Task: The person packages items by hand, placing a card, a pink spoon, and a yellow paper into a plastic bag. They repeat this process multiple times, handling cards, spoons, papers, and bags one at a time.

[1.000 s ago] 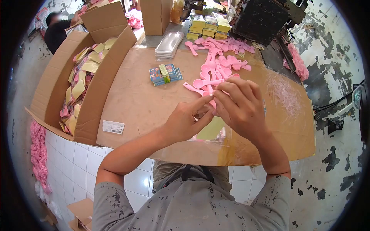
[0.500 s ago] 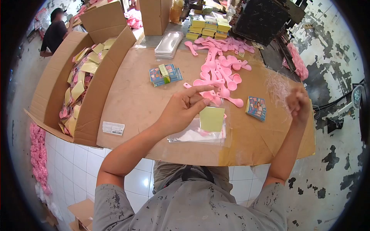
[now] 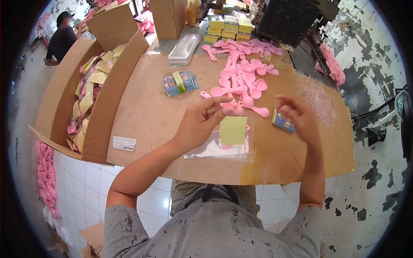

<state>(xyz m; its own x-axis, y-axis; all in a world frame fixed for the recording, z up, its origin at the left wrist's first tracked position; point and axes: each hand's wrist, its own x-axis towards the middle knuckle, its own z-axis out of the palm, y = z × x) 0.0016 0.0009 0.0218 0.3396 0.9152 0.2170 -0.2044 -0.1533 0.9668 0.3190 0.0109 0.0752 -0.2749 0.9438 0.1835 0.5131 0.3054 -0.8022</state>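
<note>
My left hand [image 3: 198, 123] is over the middle of the table, its index finger and thumb apart near the lower pink spoons [image 3: 258, 110], with nothing visible between them. Just below its fingertips, a pale yellow card [image 3: 233, 130] lies on clear plastic bags [image 3: 211, 148]. My right hand [image 3: 297, 115], slightly blurred, hovers with bent, separated fingers and partly covers a small stack of blue picture cards [image 3: 282, 123]. More pink spoons [image 3: 232, 64] lie heaped beyond my hands. A banded bundle of blue cards [image 3: 185, 84] rests to the left of the spoons.
An open carton [image 3: 105, 103] of yellow cards and pink pieces stands at left. Clear trays [image 3: 184, 50], yellow stacks [image 3: 230, 28] and a black machine [image 3: 286, 21] are at the back. Plastic scraps [image 3: 317, 101] lie at right. A person [image 3: 62, 38] is beyond the carton.
My right hand went from beside my left hand out to the plastic scraps, then came back leftward to the blue cards. My left hand stayed near the spoons and yellow card.
</note>
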